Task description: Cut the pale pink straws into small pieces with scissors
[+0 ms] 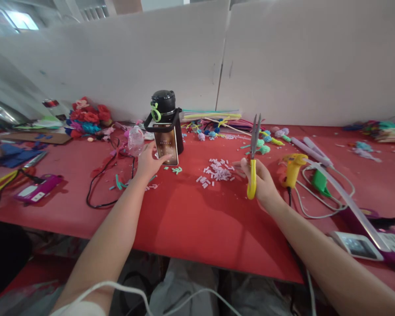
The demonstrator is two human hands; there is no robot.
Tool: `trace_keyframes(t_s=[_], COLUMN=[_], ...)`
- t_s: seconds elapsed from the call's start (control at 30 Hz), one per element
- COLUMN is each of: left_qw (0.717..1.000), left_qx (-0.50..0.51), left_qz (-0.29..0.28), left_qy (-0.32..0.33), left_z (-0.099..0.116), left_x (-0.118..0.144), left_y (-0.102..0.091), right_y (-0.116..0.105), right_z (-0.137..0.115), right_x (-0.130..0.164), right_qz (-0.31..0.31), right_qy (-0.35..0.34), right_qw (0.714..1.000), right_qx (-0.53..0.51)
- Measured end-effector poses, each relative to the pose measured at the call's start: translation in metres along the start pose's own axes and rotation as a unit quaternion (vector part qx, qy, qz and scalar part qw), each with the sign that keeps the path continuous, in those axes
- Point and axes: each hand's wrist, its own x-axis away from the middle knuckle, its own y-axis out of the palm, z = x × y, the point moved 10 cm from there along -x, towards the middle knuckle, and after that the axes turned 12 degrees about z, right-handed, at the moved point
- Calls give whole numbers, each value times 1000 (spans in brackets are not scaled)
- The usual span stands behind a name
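My left hand (148, 163) is at the lower part of a smartphone (166, 147), its thumb over the lit screen and its other fingers by the left edge. The phone stands upright, leaning on a black bottle (164, 105) with a carrying loop. My right hand (263, 182) grips scissors (253, 171) by their yellow handles. Their blades point up and look nearly closed. Between my hands, small pale-lilac cut pieces (219, 170) lie heaped on the red table (191, 219). A few green bits (177, 170) lie just below the phone.
To the right are a yellow glue gun (292, 169) with a long clear stick, a green plug (321, 182) and a small screened device (357, 245). Pipe cleaners (213, 115) line the back. Left lie a black cable (90, 188), a purple power strip (38, 188) and red fluffy flowers (87, 116).
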Motion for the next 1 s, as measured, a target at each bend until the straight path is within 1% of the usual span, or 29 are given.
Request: trace_keyframes(t_s=[0.2,0.37,0.43,0.53,0.6,0.7,0.77,0.87,1.0], left_qw=[1000,1000,999,998,998,998,999,1000,998], left_qx=[-3,6,23,51,59,56,37,-16,-41], left_qz=[6,-16,-24,-28,-31,-38,-24,17,23], left_qy=[13,25,19,-5,-9,6,2,-21,-33], left_z=[-1,-5,-9,-14,-12,-1,4,2,-3], left_x=[-4,-7,-7,-7,-5,-2,0,0,-1], left_y=[-4,-1,0,0,0,3,4,3,1], right_y=[0,-1,-1,0,0,1,2,3,3], right_z=[2,1,1,1,1,0,-2,-4,-2], right_x=[-2,-2,-2,-2,-2,-2,-1,0,-1], right_qz=[-1,-1,-3,-3,-1,-3,-6,-11,-9], right_qy=[-2,-11,-13,-12,-12,-15,-17,-20,-14], right_qw=[1000,1000,1000,1000,1000,1000,1000,999,1000], right_qx=[-7,5,6,-1,-1,11,19,25,19])
